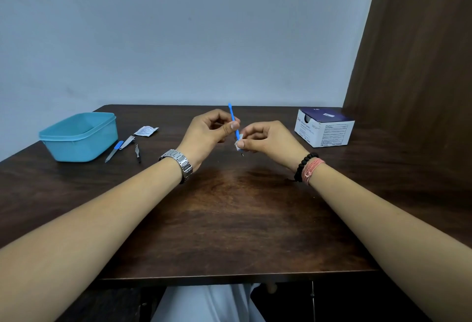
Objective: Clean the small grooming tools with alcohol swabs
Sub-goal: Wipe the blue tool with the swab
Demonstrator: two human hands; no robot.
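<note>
Left hand [212, 130] pinching blue tool [233, 121], right hand [268, 140] pinching white swab [238, 145] round its lower end.

Teal tub [79, 136] blocking the far-left corner, nail file [114, 151], clippers [127, 142], small tool [137, 152] and wrapper [145, 130] clustered beside it; swab box [323, 127] far right; bare surface [229, 219] between the forearms open
</note>
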